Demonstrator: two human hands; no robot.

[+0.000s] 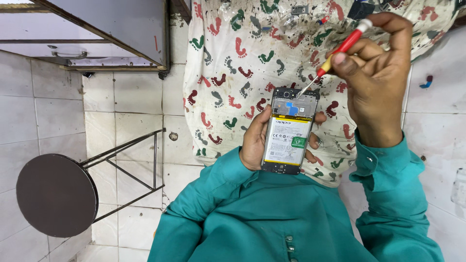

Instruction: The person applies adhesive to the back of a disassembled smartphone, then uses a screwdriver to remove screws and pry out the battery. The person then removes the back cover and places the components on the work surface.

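Right hand (pixel 376 80) sets screwdriver (pixel 340 51) at opened phone's (pixel 289 131) top edge.

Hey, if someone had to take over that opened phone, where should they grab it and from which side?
By its two long edges around the middle, coming from underneath, as the left hand cradles the opened phone now. Its open back faces up with the battery and boards exposed, and the right hand has the screwdriver tip at the top corner, so keep that end clear.

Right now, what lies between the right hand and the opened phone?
In the head view, only the red-handled screwdriver bridges them: the right hand pinches its handle, and its metal tip touches the upper right corner of the opened phone, held by the left hand.
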